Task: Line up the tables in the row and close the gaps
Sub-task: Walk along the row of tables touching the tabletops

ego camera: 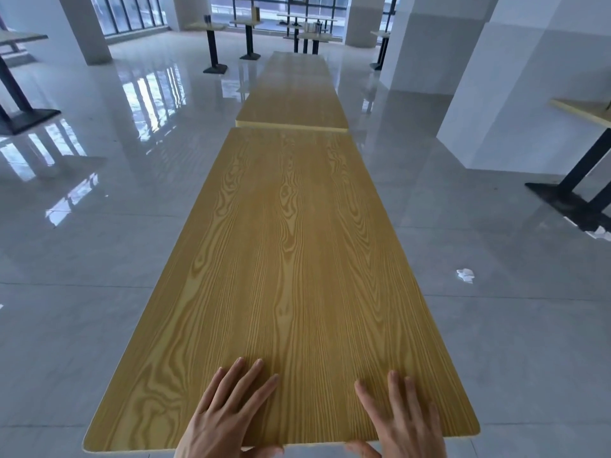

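Note:
A long wood-grain table point(284, 246) stretches away from me. Its far end meets a second wooden table point(292, 97), which sits slightly higher and a little to the right, so the edges are offset. My left hand point(228, 414) lies flat on the near end, fingers spread on top and thumb hooked under the front edge. My right hand point(400, 421) rests the same way to the right, palm down, thumb below the edge.
Glossy grey tiled floor on both sides. A crumpled white paper point(465, 275) lies on the floor to the right. A black-legged table point(582, 180) stands at right, another table point(20, 104) at far left, several small tables point(216, 44) by the windows, and a white pillar point(489, 77).

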